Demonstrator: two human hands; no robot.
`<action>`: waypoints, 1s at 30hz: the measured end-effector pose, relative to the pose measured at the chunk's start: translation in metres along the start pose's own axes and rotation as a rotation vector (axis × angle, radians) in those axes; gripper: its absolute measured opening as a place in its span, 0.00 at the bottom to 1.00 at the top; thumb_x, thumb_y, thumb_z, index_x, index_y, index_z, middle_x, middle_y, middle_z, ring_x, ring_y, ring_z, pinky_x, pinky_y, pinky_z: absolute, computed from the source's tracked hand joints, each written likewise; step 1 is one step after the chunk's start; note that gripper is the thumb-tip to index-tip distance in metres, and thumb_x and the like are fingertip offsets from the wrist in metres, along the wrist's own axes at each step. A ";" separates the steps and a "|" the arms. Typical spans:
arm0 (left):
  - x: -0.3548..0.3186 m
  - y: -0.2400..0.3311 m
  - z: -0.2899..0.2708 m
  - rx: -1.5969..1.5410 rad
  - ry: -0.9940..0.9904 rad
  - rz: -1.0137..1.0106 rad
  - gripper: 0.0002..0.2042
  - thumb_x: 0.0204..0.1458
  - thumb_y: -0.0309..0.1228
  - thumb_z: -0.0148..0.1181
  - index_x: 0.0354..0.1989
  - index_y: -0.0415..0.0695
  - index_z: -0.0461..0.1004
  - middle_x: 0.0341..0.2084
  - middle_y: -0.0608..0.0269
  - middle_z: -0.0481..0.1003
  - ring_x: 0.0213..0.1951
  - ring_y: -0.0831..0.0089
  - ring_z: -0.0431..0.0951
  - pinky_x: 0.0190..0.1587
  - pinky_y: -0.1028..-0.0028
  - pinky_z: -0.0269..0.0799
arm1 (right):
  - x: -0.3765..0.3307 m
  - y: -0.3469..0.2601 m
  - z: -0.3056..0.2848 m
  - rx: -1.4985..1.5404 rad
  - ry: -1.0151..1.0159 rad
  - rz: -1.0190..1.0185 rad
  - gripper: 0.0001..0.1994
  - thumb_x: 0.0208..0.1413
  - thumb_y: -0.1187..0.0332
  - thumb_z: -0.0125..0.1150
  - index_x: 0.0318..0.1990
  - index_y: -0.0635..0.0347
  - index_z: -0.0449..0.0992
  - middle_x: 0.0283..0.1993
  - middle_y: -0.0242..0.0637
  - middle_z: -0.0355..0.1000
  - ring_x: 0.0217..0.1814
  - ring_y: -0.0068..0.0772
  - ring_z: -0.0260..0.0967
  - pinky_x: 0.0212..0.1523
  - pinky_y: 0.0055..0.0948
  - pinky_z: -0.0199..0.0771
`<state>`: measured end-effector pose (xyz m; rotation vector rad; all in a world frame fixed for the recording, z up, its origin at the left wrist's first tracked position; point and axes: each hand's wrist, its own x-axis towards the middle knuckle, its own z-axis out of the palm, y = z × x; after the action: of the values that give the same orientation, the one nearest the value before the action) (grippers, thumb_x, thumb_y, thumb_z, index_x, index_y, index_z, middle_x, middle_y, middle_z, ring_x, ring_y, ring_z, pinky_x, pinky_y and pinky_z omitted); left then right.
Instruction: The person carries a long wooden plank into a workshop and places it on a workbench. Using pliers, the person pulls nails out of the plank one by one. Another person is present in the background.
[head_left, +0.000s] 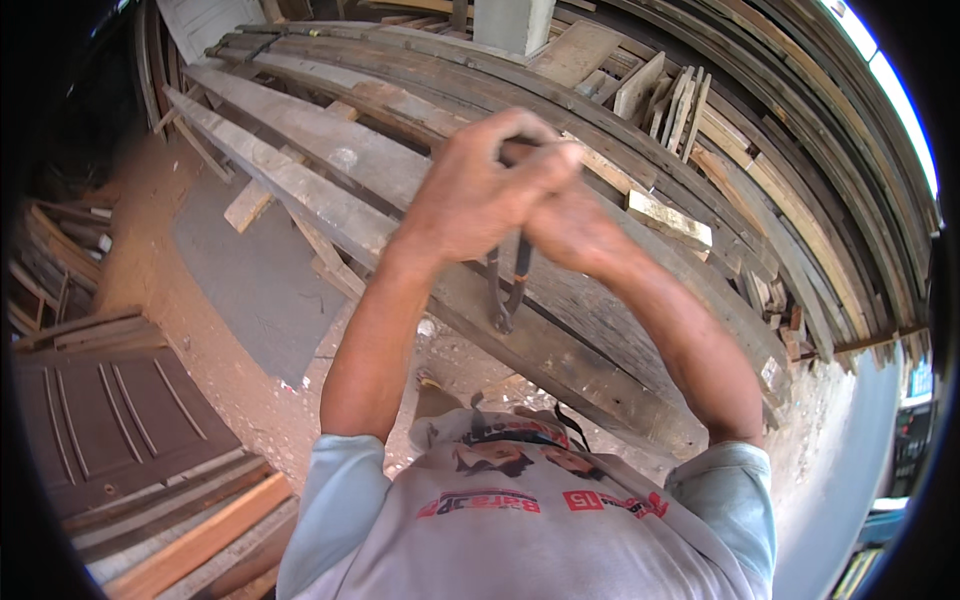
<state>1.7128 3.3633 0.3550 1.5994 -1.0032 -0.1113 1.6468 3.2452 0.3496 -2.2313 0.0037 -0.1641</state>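
My left hand (482,185) and my right hand (575,225) meet in front of me over the wooden beams, the left overlapping the right. Curled fingers and a bent thumb form a loop on the left hand, with something dark showing inside it. The right hand's fingers are closed and mostly hidden behind the left. Just below both hands shows a dark plier-like tool (505,305), with two arms joined at the near end and an orange mark on one. Its far end disappears behind my hands, so I cannot tell whether either hand holds it.
Long weathered beams (590,375) run across in front of me. A short pale wood block (670,220) lies on them. Stacked planks (800,200) fill the far right. At lower left are a dark panelled door (110,425) and sawn boards (200,540). Debris litters the ground.
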 end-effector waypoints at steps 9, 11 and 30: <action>0.014 0.022 0.037 0.004 -0.027 0.208 0.24 0.50 0.52 0.66 0.37 0.39 0.79 0.26 0.55 0.79 0.27 0.70 0.80 0.30 0.70 0.77 | -0.067 0.010 -0.027 0.927 0.144 0.013 0.29 0.59 0.64 0.56 0.64 0.69 0.57 0.54 0.47 0.66 0.57 0.36 0.68 0.62 0.46 0.68; 0.013 0.023 0.039 -0.005 0.001 0.262 0.24 0.49 0.52 0.66 0.36 0.39 0.79 0.25 0.54 0.79 0.26 0.70 0.80 0.30 0.68 0.77 | -0.071 0.013 -0.026 0.926 0.155 0.016 0.27 0.59 0.64 0.55 0.62 0.69 0.59 0.53 0.46 0.66 0.57 0.34 0.68 0.63 0.43 0.67; -0.017 0.027 0.027 0.117 -0.049 0.109 0.26 0.47 0.46 0.70 0.41 0.33 0.77 0.33 0.49 0.79 0.38 0.65 0.81 0.40 0.67 0.77 | -0.070 0.022 -0.002 0.867 0.076 0.023 0.24 0.61 0.63 0.56 0.61 0.64 0.64 0.54 0.37 0.68 0.55 0.27 0.67 0.56 0.33 0.69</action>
<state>1.6719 3.3554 0.3620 1.6503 -1.1501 -0.0176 1.5784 3.2341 0.3254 -1.3591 -0.0005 -0.1918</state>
